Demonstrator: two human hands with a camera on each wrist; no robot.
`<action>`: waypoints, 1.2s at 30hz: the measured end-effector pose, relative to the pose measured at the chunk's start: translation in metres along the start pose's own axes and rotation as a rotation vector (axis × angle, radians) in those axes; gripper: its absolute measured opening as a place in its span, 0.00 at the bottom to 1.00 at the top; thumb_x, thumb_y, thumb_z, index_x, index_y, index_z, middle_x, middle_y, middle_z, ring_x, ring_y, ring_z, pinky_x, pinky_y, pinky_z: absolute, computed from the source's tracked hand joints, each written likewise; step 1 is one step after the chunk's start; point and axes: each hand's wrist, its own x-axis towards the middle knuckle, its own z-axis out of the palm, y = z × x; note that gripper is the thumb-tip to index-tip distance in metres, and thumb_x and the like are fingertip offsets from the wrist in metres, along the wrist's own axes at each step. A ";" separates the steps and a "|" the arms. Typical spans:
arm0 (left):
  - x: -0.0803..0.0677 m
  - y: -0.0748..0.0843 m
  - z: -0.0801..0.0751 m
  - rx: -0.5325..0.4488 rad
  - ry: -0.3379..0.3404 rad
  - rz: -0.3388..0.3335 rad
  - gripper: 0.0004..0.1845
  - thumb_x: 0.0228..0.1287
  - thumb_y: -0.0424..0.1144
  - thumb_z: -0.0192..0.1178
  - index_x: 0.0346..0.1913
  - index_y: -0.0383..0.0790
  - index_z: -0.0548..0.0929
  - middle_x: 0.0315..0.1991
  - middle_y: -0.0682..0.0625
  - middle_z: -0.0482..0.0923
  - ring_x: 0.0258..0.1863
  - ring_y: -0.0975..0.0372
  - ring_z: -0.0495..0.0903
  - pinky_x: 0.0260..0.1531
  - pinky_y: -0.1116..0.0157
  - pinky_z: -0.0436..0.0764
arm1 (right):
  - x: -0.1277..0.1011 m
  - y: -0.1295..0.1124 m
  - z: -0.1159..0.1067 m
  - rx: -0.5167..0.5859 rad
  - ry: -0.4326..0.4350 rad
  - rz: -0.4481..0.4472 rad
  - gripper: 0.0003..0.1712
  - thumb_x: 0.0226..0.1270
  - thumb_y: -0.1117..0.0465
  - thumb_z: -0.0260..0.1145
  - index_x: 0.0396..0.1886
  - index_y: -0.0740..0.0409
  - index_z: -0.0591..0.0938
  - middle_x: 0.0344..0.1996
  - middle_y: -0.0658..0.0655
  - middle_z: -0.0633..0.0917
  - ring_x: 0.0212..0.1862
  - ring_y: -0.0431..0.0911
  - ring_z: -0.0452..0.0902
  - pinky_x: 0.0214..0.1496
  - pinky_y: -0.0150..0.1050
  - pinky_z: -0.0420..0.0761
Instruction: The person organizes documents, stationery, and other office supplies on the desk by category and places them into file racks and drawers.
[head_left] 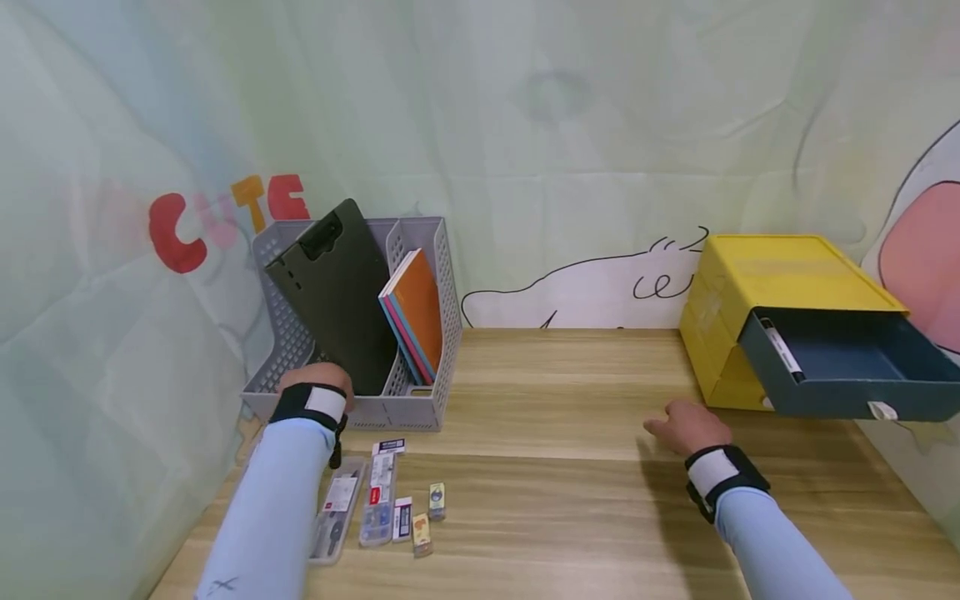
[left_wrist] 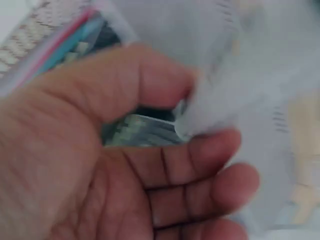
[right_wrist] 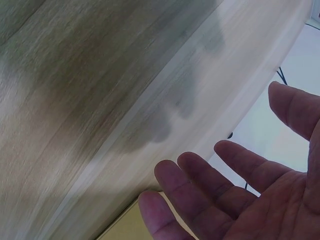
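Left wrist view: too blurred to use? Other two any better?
Left wrist: heavy motion blur, left hand fills the frame, grey mesh file organizer smeared. Right wrist: wooden desk top streaked, open right hand sharp. Head: sharp, wide-angle bowing at edges.

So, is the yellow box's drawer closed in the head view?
No, the dark blue drawer is pulled out of the yellow box, with a marker lying inside.

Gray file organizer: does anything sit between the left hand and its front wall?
Nothing visible does. In the head view the left hand is already at the front wall of the gray file organizer; the stationery packs lie nearer the person, behind the wrist.
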 end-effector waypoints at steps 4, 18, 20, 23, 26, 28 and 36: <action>-0.005 0.028 -0.017 0.044 -0.064 0.138 0.12 0.55 0.43 0.68 0.28 0.35 0.88 0.33 0.39 0.80 0.36 0.49 0.74 0.37 0.56 0.79 | 0.001 -0.001 0.001 -0.003 0.000 -0.008 0.32 0.67 0.48 0.62 0.55 0.74 0.78 0.51 0.74 0.80 0.42 0.59 0.79 0.42 0.57 0.78; -0.013 0.119 -0.008 -0.034 0.124 0.573 0.19 0.64 0.50 0.60 0.25 0.37 0.82 0.20 0.48 0.74 0.21 0.58 0.73 0.19 0.65 0.69 | 0.000 -0.005 0.002 -0.022 -0.007 -0.010 0.32 0.68 0.49 0.61 0.56 0.75 0.77 0.53 0.76 0.79 0.47 0.64 0.79 0.46 0.59 0.78; -0.014 0.129 -0.002 -0.060 0.128 0.586 0.19 0.64 0.50 0.61 0.24 0.38 0.81 0.19 0.49 0.72 0.21 0.59 0.72 0.18 0.66 0.68 | 0.001 -0.009 0.002 -0.038 -0.003 -0.018 0.32 0.69 0.49 0.61 0.57 0.74 0.77 0.54 0.75 0.79 0.51 0.66 0.78 0.48 0.61 0.77; -0.016 0.143 0.007 -0.111 0.116 0.616 0.19 0.66 0.49 0.61 0.20 0.41 0.79 0.16 0.53 0.66 0.18 0.61 0.67 0.17 0.67 0.62 | 0.003 -0.016 0.003 -0.053 0.007 -0.044 0.31 0.70 0.50 0.61 0.59 0.74 0.76 0.56 0.75 0.78 0.55 0.68 0.76 0.53 0.62 0.76; -0.021 0.156 0.015 -0.161 0.103 0.646 0.18 0.65 0.47 0.61 0.19 0.43 0.77 0.15 0.54 0.63 0.18 0.62 0.64 0.18 0.67 0.59 | 0.005 -0.026 0.002 -0.056 0.034 -0.094 0.29 0.72 0.51 0.60 0.60 0.73 0.76 0.57 0.74 0.78 0.57 0.68 0.75 0.55 0.62 0.74; -0.026 0.165 0.020 -0.179 0.091 0.666 0.18 0.66 0.47 0.61 0.20 0.44 0.77 0.15 0.54 0.63 0.17 0.63 0.63 0.18 0.67 0.58 | 0.007 -0.034 0.002 -0.053 0.063 -0.136 0.28 0.73 0.52 0.59 0.60 0.72 0.77 0.56 0.73 0.79 0.57 0.67 0.75 0.56 0.61 0.74; -0.044 0.193 0.040 -0.213 0.050 0.787 0.14 0.67 0.46 0.62 0.27 0.42 0.83 0.17 0.55 0.69 0.18 0.64 0.67 0.17 0.69 0.62 | 0.009 -0.067 0.002 0.096 0.112 -0.316 0.29 0.77 0.47 0.56 0.62 0.66 0.78 0.54 0.68 0.82 0.54 0.61 0.80 0.56 0.58 0.76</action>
